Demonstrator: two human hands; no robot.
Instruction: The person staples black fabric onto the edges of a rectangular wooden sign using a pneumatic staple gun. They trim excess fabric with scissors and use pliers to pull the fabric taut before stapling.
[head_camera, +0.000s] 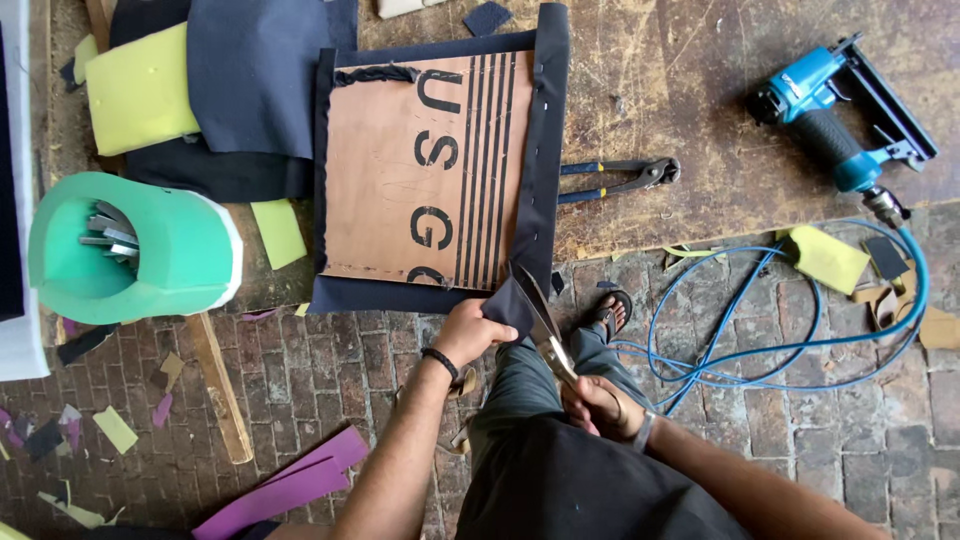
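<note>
A square plywood seat board (420, 170) wrapped in dark navy fabric (548, 130) lies upside down at the front edge of the wooden workbench (700, 120). My left hand (470, 333) pinches the loose fabric corner at the board's near right corner. My right hand (598, 405) grips large metal scissors (538, 315), blades open and pointing up at that same fabric corner.
Blue-handled pincers (620, 178) lie right of the board. A blue pneumatic stapler (840, 110) with a coiled blue air hose (780, 330) sits far right. A green foam roll (140, 250), yellow foam (140, 90) and dark fabric (255, 75) lie left. Scraps litter the brick floor (300, 390).
</note>
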